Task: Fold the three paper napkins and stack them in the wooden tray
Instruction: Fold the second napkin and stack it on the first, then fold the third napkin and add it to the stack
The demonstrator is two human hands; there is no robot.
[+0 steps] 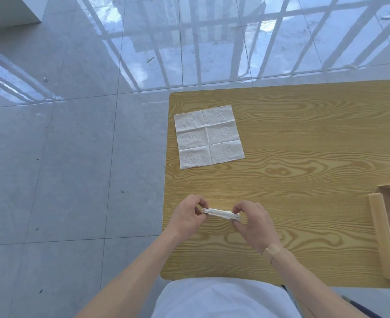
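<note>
A folded white napkin (220,213) is held just above the near left part of the wooden table (304,138). My left hand (188,216) pinches its left end and my right hand (254,222) pinches its right end. An unfolded white napkin (209,136) with crease lines lies flat near the table's far left corner. The wooden tray (380,228) sits at the right edge of the view, partly cut off; what I see of its inside is bare. No third napkin is in view.
The table's left edge runs close to my left hand, with glossy grey floor tiles (63,157) beyond it. A plaster strip (272,251) is on my right wrist. My white shirt (221,299) touches the near table edge.
</note>
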